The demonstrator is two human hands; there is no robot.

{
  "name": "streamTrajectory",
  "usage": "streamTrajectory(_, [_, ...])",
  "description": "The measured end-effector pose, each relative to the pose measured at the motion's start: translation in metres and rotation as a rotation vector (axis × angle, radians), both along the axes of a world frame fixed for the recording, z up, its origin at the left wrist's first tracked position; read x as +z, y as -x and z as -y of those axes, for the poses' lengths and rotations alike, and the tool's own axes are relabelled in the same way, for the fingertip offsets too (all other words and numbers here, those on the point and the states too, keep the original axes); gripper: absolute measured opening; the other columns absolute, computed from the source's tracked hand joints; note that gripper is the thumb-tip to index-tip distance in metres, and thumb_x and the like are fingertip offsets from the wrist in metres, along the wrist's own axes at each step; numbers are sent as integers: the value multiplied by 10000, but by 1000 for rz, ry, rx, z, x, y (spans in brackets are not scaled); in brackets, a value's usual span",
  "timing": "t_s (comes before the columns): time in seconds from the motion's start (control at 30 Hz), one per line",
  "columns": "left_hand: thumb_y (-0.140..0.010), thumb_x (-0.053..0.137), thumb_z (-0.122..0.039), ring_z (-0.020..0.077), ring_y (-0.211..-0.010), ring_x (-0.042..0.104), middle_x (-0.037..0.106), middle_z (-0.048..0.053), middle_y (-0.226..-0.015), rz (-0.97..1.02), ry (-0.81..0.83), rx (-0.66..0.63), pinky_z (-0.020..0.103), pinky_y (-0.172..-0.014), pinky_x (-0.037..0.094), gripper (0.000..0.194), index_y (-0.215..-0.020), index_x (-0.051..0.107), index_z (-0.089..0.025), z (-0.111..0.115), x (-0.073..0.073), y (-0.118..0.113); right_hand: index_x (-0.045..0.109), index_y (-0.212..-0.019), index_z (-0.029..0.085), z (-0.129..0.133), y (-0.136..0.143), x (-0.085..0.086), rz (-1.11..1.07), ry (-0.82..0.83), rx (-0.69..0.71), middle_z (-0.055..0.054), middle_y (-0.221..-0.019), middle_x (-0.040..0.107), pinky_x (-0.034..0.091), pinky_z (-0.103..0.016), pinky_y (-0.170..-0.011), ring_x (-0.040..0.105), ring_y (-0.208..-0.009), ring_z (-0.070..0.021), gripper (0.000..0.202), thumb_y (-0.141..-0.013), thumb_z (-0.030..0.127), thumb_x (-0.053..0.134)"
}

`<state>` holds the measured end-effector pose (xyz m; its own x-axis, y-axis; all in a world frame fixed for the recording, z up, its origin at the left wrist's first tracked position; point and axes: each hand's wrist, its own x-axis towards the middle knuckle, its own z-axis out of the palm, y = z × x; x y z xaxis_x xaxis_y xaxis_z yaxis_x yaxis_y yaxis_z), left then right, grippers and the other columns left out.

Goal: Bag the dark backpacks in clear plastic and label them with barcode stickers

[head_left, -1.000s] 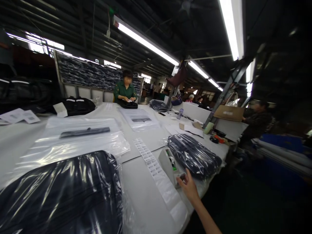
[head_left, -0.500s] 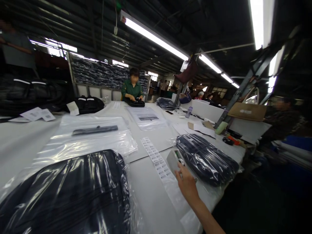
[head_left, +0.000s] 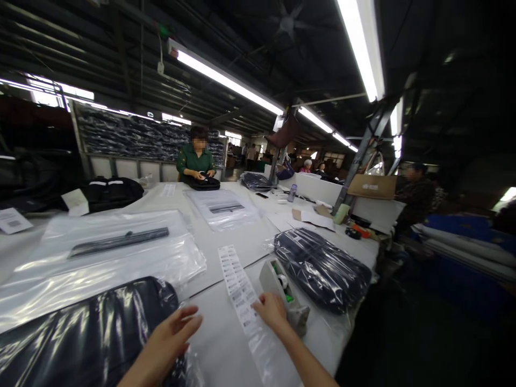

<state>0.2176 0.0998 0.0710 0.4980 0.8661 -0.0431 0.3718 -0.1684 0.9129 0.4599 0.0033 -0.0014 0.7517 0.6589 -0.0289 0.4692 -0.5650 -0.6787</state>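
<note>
In the head view, my right hand [head_left: 272, 312] has its fingertips at the edge of the label strip [head_left: 233, 274] (whether they pinch it, I cannot tell). Just beyond that grip stands the small box [head_left: 267, 278]. My left hand [head_left: 171, 334], fingers apart, is near the wrapped bag [head_left: 100, 328] to its left.

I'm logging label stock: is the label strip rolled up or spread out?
Spread out: the label strip lies along the table, printed rows showing.
</note>
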Motion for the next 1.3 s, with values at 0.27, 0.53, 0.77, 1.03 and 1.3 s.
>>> streamTrajectory(0.27, [-615, 681, -240, 225, -773, 657, 666, 74, -858, 268, 403, -8, 338, -683, 506, 399, -933, 446, -189, 19, -46, -119, 604, -884, 141, 12, 3, 7, -459, -416, 270, -51, -803, 705, 505, -312, -707, 662, -791, -215, 427, -739, 540, 556])
streamTrajectory(0.53, [-674, 624, -320, 150, -575, 596, 582, -39, -621, 397, 391, 155, 256, -546, 468, 311, -796, 354, -227, 32, -84, -124, 460, -950, 201, 31, -7, -10, -746, -610, 224, 55, -606, 640, 404, -228, -531, 581, -526, -131, 507, -563, 337, 758])
streamTrajectory(0.77, [-486, 766, -229, 190, -814, 628, 671, 49, -911, 428, 453, -135, 278, -743, 493, 504, -943, 565, -163, 47, -72, -122, 465, -799, 196, 34, -6, -19, -778, -627, 230, 36, -597, 651, 381, -222, -516, 552, -504, -115, 433, -562, 392, 770])
streamTrajectory(1.03, [-460, 686, -107, 169, -646, 609, 672, 12, -770, 310, 353, -165, 256, -583, 479, 514, -951, 542, -155, 42, -81, -124, 594, -934, 166, 39, -14, -13, -805, -579, 398, -5, -751, 676, 446, -263, -672, 619, -698, -148, 411, -608, 351, 763])
streamTrajectory(1.3, [-599, 651, -221, 211, -793, 635, 710, 20, -797, 191, 78, -171, 272, -747, 469, 109, -698, 666, -177, 36, -87, -119, 663, -891, 152, 36, -19, -19, -568, -465, 414, -22, -734, 679, 453, -282, -660, 612, -706, -177, 295, -669, 343, 692])
